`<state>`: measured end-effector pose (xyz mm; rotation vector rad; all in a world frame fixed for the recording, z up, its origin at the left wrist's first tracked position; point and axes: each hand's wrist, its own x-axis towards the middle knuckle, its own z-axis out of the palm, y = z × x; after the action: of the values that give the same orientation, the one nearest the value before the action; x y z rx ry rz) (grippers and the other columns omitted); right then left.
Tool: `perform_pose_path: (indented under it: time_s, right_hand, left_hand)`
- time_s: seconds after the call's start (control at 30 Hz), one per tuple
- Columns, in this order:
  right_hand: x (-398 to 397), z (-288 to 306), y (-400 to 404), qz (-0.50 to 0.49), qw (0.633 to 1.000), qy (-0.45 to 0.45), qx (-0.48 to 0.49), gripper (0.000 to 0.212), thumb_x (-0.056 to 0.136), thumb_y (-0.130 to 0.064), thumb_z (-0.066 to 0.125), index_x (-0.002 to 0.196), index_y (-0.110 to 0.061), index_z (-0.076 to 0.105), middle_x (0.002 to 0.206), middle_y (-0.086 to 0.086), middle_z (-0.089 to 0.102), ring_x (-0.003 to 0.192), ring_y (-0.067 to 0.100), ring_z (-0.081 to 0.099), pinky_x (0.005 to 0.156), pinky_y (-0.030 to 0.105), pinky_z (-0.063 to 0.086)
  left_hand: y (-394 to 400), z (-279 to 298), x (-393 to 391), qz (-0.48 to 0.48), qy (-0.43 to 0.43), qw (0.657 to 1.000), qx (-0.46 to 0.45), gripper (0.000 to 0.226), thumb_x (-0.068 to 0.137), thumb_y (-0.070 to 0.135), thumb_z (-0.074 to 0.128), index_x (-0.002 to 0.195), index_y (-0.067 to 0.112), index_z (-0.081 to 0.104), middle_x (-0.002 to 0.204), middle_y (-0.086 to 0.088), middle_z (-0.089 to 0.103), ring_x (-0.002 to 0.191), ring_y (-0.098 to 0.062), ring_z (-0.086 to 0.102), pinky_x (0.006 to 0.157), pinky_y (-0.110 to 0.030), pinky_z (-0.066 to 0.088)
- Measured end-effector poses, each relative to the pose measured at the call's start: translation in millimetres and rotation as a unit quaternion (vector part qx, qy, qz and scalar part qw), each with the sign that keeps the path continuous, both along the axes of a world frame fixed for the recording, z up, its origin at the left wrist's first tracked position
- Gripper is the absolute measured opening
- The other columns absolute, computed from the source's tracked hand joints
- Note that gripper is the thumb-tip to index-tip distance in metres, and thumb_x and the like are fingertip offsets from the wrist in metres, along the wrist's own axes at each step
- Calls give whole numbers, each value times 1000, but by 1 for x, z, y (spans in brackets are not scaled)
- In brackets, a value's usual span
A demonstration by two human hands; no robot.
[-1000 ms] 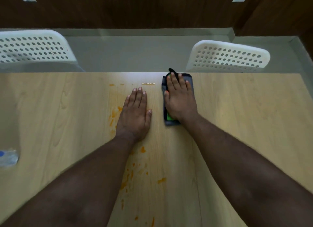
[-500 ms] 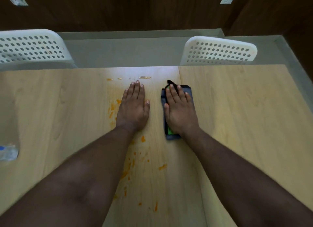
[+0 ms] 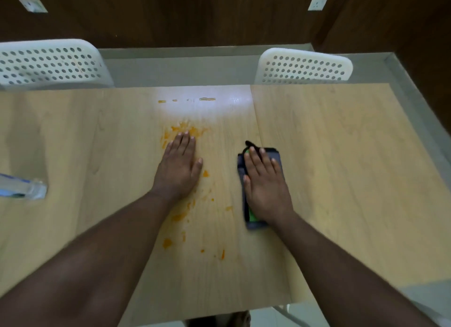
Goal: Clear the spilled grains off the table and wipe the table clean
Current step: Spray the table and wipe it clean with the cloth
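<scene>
Orange smears [image 3: 188,131] lay mid-table [image 3: 341,156], toward far edge. Left hand [image 3: 177,168] flat, fingers straight; right hand [image 3: 264,182] flat, pressing cloth [image 3: 277,156]. Best sweep cloth leftward, overlapping strokes, firm pressure.

A dark wood-panelled wall [image 3: 195,14] fills the top of the frame, with one white wall socket [image 3: 33,4] at upper left and another [image 3: 317,4] at upper right. Below it runs a grey-green floor [image 3: 183,68]. Two white perforated chair backs [image 3: 48,63] [image 3: 305,67] stand at upper left and upper right. Bright glare falls upper centre.
</scene>
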<state>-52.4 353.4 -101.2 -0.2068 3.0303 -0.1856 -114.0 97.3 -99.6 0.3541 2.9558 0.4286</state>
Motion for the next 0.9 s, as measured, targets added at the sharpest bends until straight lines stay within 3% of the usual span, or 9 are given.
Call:
perform_pose_path:
  time_s: [0.13,0.27,0.37,0.6,0.7,0.9]
  right_hand:
    - [-11,3,-28,-7,1000,0,-9,66,109,-42,13,169,-15,13,177,2,5,164,22,-3,132,48,9]
    - [58,3,-47,79,996,-23,-20,64,112,-42,15,169,-17,4,177,-1,-3,162,18,-14,132,46,2]
    - [108,3,-26,108,994,-17,-13,63,113,-40,23,169,-17,6,177,-2,-3,163,17,-11,132,46,5]
    - [55,-3,-32,-6,1000,17,6,63,111,-39,25,168,-15,20,177,3,11,164,23,3,130,50,14]
    - [55,-6,-60,4,1000,17,-5,64,111,-41,20,169,-14,17,177,3,8,164,24,-1,131,49,10]
    - [156,-1,-55,92,995,-18,-12,63,113,-40,21,169,-15,7,177,2,0,163,21,-10,131,49,10]
  left_hand:
    - [-20,-3,34,-2,11,1000,-26,77,104,54,14,168,11,13,176,-7,6,163,-20,0,132,-39,3]
    - [-19,-6,34,4,38,999,-35,74,106,52,19,168,9,16,176,-10,10,163,-22,4,132,-42,7]
    - [-19,-6,35,5,40,999,-27,74,107,50,20,167,8,18,175,-11,12,163,-23,6,132,-41,6]
    - [-19,-8,35,10,39,999,-29,74,106,51,17,168,10,15,176,-9,11,163,-22,4,133,-41,6]
    - [-19,-8,35,7,46,999,-23,72,107,48,21,167,8,20,175,-11,15,163,-24,8,132,-41,7]
    - [-18,-3,41,15,37,999,-12,73,106,50,17,167,10,18,176,-9,13,163,-22,6,132,-39,5]
